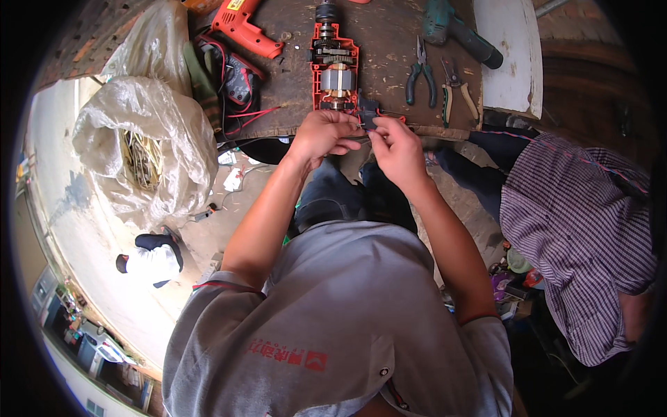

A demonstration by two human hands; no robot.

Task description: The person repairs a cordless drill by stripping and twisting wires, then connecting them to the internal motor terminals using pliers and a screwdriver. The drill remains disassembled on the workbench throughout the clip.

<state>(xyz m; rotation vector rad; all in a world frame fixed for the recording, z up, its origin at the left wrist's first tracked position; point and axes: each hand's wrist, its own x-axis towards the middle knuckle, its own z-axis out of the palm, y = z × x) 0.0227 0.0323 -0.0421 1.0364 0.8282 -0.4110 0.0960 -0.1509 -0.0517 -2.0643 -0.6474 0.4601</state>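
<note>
An opened drill lies on the bench in front of me, its orange half-shell (316, 87) exposing the gears and the motor (338, 80). At its lower right end is a small black block (369, 111) that looks like the trigger switch. My left hand (325, 135) comes from the left, thumb and fingers pinched at the switch's near edge. Opposite it, my right hand (401, 147) has thumb and forefinger pressed together. What the right fingertips grip is too small to make out. Thin wires run beside the switch.
Pliers (421, 75) and wire strippers (455, 90) lie right of the drill, below a green power tool (458, 31). To the left are another orange drill (243, 28) and a multimeter (240, 83) with red leads. A plastic sack (142, 104) stands left; a person in a checked shirt (570, 229) is at right.
</note>
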